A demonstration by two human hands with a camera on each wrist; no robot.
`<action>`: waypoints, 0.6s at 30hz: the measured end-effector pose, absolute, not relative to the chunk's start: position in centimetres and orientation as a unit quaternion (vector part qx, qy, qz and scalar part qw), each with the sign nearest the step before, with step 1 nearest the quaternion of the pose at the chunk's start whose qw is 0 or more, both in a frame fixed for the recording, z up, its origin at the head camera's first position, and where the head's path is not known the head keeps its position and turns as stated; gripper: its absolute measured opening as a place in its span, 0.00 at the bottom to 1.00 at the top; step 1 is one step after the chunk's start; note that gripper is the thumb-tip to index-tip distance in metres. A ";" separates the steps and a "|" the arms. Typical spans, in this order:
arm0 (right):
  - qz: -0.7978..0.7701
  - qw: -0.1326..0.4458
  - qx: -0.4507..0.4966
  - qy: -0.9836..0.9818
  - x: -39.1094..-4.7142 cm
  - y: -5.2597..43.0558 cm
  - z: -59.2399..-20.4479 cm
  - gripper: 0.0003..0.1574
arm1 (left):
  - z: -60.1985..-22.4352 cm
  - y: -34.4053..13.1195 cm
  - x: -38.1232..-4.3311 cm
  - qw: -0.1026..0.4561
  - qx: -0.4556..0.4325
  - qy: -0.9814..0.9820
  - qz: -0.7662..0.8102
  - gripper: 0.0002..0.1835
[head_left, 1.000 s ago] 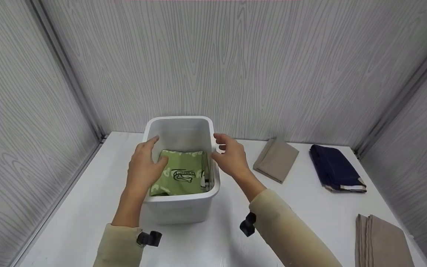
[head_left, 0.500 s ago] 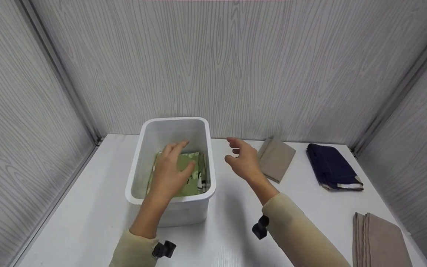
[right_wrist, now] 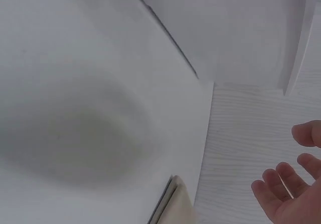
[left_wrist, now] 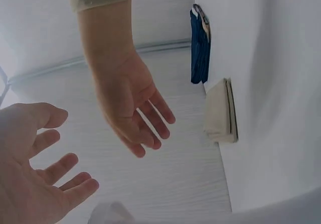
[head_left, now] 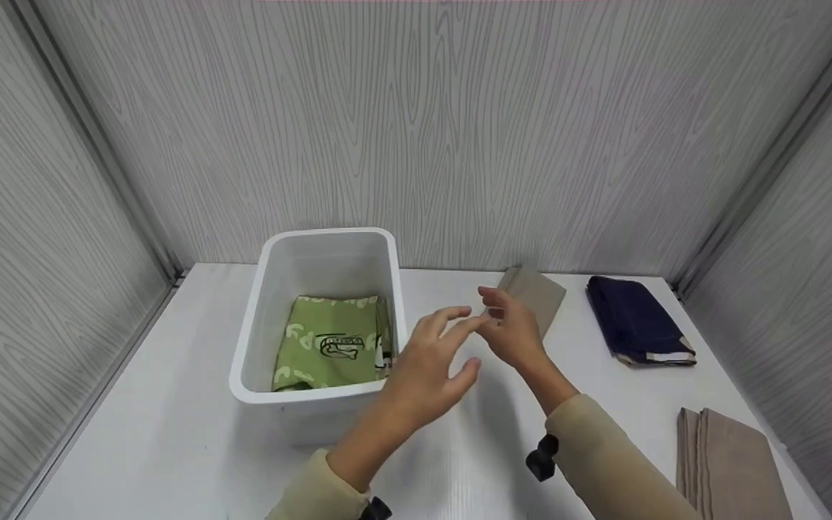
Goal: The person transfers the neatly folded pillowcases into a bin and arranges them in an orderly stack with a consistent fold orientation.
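My left hand (head_left: 423, 372) is off the right front corner of a white plastic bin (head_left: 246, 339), fingers loosely bent and nothing in them. Close beside it my right hand (head_left: 513, 332) also holds nothing, its fingers relaxed. The right hand overlaps a small folded beige cloth (head_left: 542, 296) in the head view; in the left wrist view that folded cloth (left_wrist: 219, 112) lies apart from both hands. Inside the bin lies a folded green cloth (head_left: 329, 343) with pale letters and a dark bone drawing. A patterned edge of other fabric shows at its right side.
A folded navy cloth (head_left: 640, 321) with a white label lies at the back right of the white table (head_left: 170, 419). Nearer, at the right front, sits a larger folded brownish cloth (head_left: 737, 462). Grey wood-grain panels (head_left: 416, 130) enclose the table at the back and sides.
Both hands have moved right, away from the bin; the left has passed over it and come out beside the right hand. The green cloth in the bin is uncovered again.
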State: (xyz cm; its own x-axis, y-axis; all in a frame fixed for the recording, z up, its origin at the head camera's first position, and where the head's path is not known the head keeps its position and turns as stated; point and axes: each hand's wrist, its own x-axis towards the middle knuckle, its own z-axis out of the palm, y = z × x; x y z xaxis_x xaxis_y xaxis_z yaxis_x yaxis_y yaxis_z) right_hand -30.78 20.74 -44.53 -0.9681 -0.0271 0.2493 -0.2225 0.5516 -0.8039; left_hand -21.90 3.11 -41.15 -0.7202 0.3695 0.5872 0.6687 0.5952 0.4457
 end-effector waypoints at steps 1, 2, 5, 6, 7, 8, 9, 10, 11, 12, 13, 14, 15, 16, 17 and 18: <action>0.465 0.104 0.066 -0.877 -30.8 21.1 -44.8 0.32 | -41.5 3.7 -21.9 0.222 -0.309 -0.865 -0.329 0.27; 0.463 0.103 0.061 -0.878 -30.8 21.5 -45.0 0.32 | -41.8 4.2 -22.0 0.221 -0.315 -0.865 -0.322 0.27; 0.457 0.100 0.048 -0.883 -30.9 22.7 -45.8 0.34 | -43.2 5.5 -22.5 0.210 -0.325 -0.868 -0.312 0.27; 0.453 0.099 0.044 -0.885 -30.9 23.1 -46.1 0.35 | -43.6 5.8 -22.7 0.204 -0.323 -0.871 -0.309 0.27; 0.447 0.098 0.040 -0.888 -31.0 23.5 -46.4 0.35 | -44.0 6.1 -23.0 0.200 -0.321 -0.873 -0.307 0.27; 0.441 0.096 0.036 -0.891 -31.0 23.9 -46.6 0.36 | -44.5 6.3 -23.2 0.195 -0.316 -0.877 -0.304 0.28; 0.436 0.093 0.032 -0.894 -31.1 24.3 -46.9 0.36 | -45.0 6.5 -23.4 0.190 -0.311 -0.881 -0.301 0.28; 0.433 0.090 0.029 -0.897 -31.1 24.7 -47.2 0.36 | -45.4 6.6 -23.7 0.187 -0.306 -0.885 -0.296 0.28; 0.430 0.088 0.026 -0.898 -31.2 25.1 -47.4 0.36 | -45.8 6.8 -23.9 0.182 -0.301 -0.890 -0.290 0.27; 0.429 0.086 0.024 -0.899 -31.2 25.5 -47.7 0.36 | -46.2 7.0 -24.1 0.179 -0.296 -0.894 -0.283 0.27; 0.426 0.086 0.024 -0.900 -31.3 25.9 -47.9 0.36 | -46.6 7.2 -24.4 0.176 -0.292 -0.899 -0.276 0.27; 0.427 0.085 0.022 -0.900 -31.3 26.3 -48.2 0.36 | -47.0 7.4 -24.6 0.174 -0.287 -0.902 -0.271 0.26; 0.427 0.085 0.019 -0.900 -31.4 26.8 -48.6 0.35 | -47.3 7.7 -25.0 0.171 -0.283 -0.906 -0.264 0.26; 0.426 0.084 0.015 -0.901 -31.5 27.2 -48.9 0.35 | -47.7 8.1 -25.3 0.170 -0.279 -0.909 -0.258 0.26; 0.425 0.084 0.012 -0.901 -31.5 27.6 -49.3 0.34 | -48.1 8.5 -25.7 0.170 -0.276 -0.912 -0.252 0.25; 0.424 0.082 0.007 -0.902 -31.6 28.0 -49.6 0.34 | -48.5 8.9 -26.1 0.171 -0.273 -0.914 -0.246 0.25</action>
State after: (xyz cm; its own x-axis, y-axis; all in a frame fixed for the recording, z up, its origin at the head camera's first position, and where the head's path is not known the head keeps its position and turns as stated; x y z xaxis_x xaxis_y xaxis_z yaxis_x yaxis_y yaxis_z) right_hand -31.61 27.98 -49.64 -0.9865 0.0570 0.1538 -0.0820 0.6407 -0.7634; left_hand -26.13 8.87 -48.47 -0.7926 0.4151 0.4467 0.5832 0.7299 0.3565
